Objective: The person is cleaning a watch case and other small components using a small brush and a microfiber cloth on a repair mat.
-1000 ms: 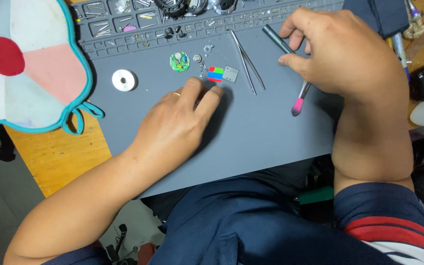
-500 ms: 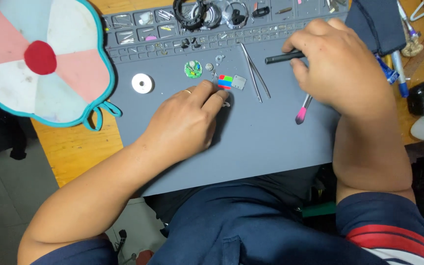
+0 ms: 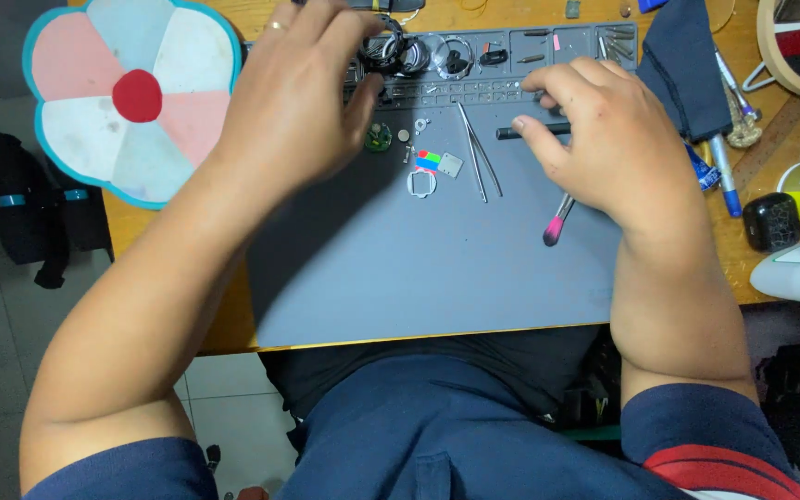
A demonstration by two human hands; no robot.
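We are closing our right hand [image 3: 618, 139] fingers on the black tool [image 3: 522, 131], lying crosswise; left hand [image 3: 293, 97] fingers are curling open over the tray parts [image 3: 391, 51].

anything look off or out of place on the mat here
Nothing stands out. The small parts, tweezers and pink-tipped tool lie loosely but unspilled on the grey mat. The left hand reaches to the mat's tray compartments; the right hand rests on a black tool.

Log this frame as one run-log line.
left hand: reaching into mat tray compartments, at black ring | right hand: fingertips on black tool | mat: tweezers, pink-tipped tool, small parts
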